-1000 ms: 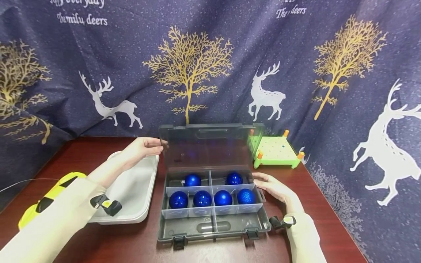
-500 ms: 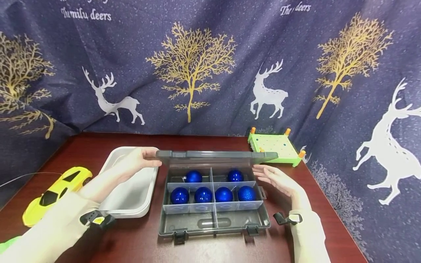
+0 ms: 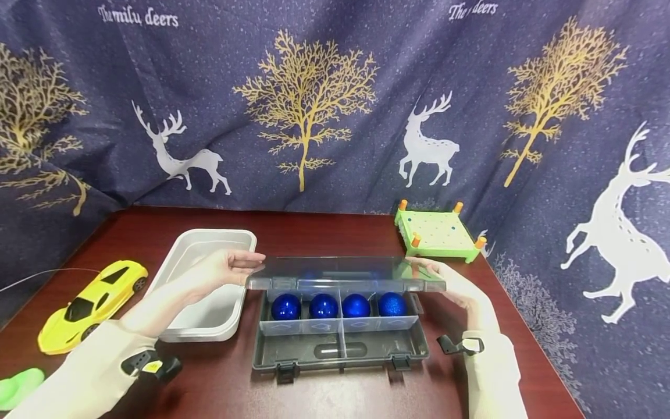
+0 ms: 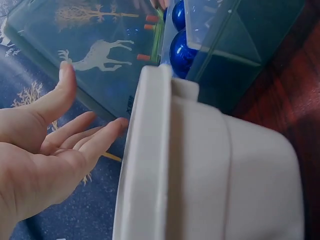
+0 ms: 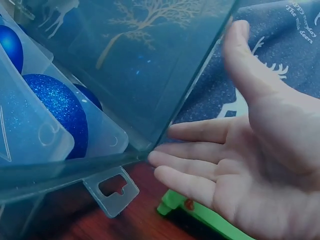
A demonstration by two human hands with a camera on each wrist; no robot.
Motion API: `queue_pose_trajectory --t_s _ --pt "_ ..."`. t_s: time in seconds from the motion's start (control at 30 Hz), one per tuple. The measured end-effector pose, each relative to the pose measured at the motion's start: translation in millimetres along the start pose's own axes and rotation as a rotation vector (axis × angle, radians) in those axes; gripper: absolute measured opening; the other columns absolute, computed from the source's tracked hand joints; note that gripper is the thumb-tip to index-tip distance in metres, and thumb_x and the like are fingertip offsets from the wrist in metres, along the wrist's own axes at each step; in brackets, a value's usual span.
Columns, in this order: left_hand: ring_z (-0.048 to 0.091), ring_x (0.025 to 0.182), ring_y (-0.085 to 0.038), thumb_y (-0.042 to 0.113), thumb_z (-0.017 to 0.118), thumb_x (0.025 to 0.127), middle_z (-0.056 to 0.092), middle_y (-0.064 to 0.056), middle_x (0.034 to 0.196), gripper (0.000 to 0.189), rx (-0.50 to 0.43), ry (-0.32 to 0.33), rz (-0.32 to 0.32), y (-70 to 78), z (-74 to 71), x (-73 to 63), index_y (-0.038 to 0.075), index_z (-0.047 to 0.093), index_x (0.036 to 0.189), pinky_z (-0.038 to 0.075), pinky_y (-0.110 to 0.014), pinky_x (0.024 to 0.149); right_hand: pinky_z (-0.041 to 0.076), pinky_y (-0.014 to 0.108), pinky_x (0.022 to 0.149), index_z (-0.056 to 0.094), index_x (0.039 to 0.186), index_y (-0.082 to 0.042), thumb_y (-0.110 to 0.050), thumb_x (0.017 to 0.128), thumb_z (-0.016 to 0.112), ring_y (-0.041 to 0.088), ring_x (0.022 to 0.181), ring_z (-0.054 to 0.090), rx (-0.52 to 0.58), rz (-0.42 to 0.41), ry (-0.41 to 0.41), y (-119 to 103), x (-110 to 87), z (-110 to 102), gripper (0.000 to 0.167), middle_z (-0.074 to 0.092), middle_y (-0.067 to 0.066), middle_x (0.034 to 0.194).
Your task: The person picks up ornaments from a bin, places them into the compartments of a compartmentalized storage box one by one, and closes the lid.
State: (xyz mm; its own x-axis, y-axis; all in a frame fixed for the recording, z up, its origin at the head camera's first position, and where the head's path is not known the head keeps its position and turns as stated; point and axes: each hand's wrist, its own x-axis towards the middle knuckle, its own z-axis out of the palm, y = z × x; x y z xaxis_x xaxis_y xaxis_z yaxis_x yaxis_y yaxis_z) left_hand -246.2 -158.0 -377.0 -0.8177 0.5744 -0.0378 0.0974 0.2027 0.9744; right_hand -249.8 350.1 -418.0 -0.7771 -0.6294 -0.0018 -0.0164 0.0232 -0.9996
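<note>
A grey see-through compartment box (image 3: 299, 351) stands on the table, its hinged lid (image 3: 335, 269) tilted partway down over the rear compartments. Blue baubles (image 3: 285, 306), several of them, sit in the divided sections; the front row shows plainly and the rear ones are dim behind the lid. My left hand (image 3: 217, 278) is at the lid's left edge, fingers loosely straight and fingertips by the rim in the left wrist view. On the other side, my right hand (image 3: 463, 288) has its fingers extended against the lid's right edge, thumb apart, as the right wrist view shows.
Left of the box stands a white plastic tray (image 3: 224, 302), close beneath my left forearm. A yellow toy car (image 3: 94, 307) and a green object (image 3: 21, 389) lie farther left. Behind my right hand is a green stand (image 3: 439, 233) with orange pegs. A patterned cloth hangs behind the table.
The lid has swung from nearly upright forward and down over the rear compartments. Both hands have come along at its edges, the right one rising from the box's side to the lid.
</note>
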Motion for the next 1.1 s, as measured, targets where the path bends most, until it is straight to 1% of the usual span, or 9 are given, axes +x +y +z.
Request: queue_pose_trajectory --t_s 0.03,0.07,0.13,0.3,0.37,0.53,0.8,0.97,1.1 --pt "0.057 0.107 0.010 0.002 0.065 0.089 0.039 -0.040 0.139 0.061 -0.002 -0.010 -0.003 -0.6 0.7 -1.0 -0.021 0.037 0.137 0.050 -0.014 0.087 0.036 0.012 0.104 0.033 0.146 0.010 -0.013 0.104 0.041 -0.010 0.126 0.045 -0.276 -0.005 0.045 -2 1.0 -1 0.048 0.049 0.013 0.146" --pt "0.057 0.109 0.008 0.003 0.065 0.089 0.039 -0.040 0.140 0.062 -0.005 -0.019 -0.006 -0.8 1.6 -1.9 -0.021 0.036 0.138 0.050 -0.014 0.087 0.037 0.010 0.100 0.034 0.147 0.007 -0.018 0.104 0.042 -0.011 0.122 0.047 -0.384 -0.016 0.086 -2 1.4 -2 0.050 0.049 0.013 0.146" --pt "0.059 0.114 0.000 0.004 0.066 0.088 0.040 -0.040 0.140 0.063 0.002 -0.030 -0.006 -1.4 2.9 -3.9 -0.020 0.036 0.138 0.050 -0.015 0.088 0.034 0.009 0.100 0.034 0.147 0.006 -0.022 0.105 0.042 -0.014 0.123 0.043 -0.446 -0.014 0.083 -2 1.1 -3 0.052 0.038 0.028 0.150" --pt "0.048 0.131 -0.040 0.005 0.073 0.084 0.042 -0.038 0.141 0.069 0.043 -0.019 -0.015 -2.7 6.6 -7.4 -0.018 0.038 0.139 0.048 -0.028 0.101 0.038 0.011 0.101 0.024 0.148 0.012 -0.012 0.100 0.050 -0.013 0.126 0.041 -0.352 -0.012 0.012 2 1.1 -7 0.059 0.020 0.039 0.152" --pt "0.043 0.133 -0.048 0.003 0.075 0.081 0.043 -0.037 0.141 0.072 0.057 -0.007 -0.029 -2.9 9.0 -8.1 -0.018 0.038 0.139 0.044 -0.035 0.106 0.041 0.014 0.100 0.022 0.148 0.013 -0.010 0.099 0.052 -0.011 0.127 0.043 -0.310 -0.007 -0.009 3 1.4 -9 0.062 0.018 0.040 0.152" --pt "0.042 0.132 -0.051 -0.003 0.076 0.076 0.042 -0.037 0.142 0.076 0.071 0.014 -0.057 -3.0 14.6 -10.4 -0.018 0.038 0.139 0.044 -0.044 0.104 0.043 0.016 0.101 0.023 0.147 0.015 -0.007 0.095 0.059 -0.007 0.127 0.047 -0.275 -0.020 -0.038 6 1.9 -11 0.067 0.026 0.037 0.151" --pt "0.042 0.130 -0.054 -0.009 0.075 0.073 0.038 -0.040 0.143 0.075 0.139 -0.004 -0.033 -0.7 22.1 -13.0 -0.019 0.039 0.137 0.044 -0.048 0.102 0.038 0.016 0.106 0.013 0.147 0.018 -0.005 0.093 0.063 -0.001 0.134 0.044 -0.155 -0.065 -0.134 11 1.1 -15 0.077 0.044 -0.011 0.149" --pt "0.041 0.129 -0.055 -0.010 0.074 0.074 0.038 -0.042 0.141 0.072 0.188 -0.024 -0.002 0.4 24.4 -12.8 -0.022 0.038 0.136 0.042 -0.049 0.102 0.038 0.016 0.107 0.011 0.148 0.016 -0.005 0.092 0.065 -0.001 0.134 0.044 -0.121 -0.056 -0.149 13 0.5 -16 0.081 0.042 -0.016 0.149" --pt "0.043 0.129 -0.055 -0.007 0.074 0.077 0.039 -0.041 0.141 0.071 0.236 -0.046 -0.007 2.4 24.7 -13.2 -0.021 0.038 0.136 0.043 -0.050 0.102 0.036 0.016 0.108 0.010 0.149 0.015 -0.001 0.090 0.065 0.000 0.136 0.041 -0.095 -0.061 -0.163 16 2.1 -14 0.082 0.039 -0.011 0.153"
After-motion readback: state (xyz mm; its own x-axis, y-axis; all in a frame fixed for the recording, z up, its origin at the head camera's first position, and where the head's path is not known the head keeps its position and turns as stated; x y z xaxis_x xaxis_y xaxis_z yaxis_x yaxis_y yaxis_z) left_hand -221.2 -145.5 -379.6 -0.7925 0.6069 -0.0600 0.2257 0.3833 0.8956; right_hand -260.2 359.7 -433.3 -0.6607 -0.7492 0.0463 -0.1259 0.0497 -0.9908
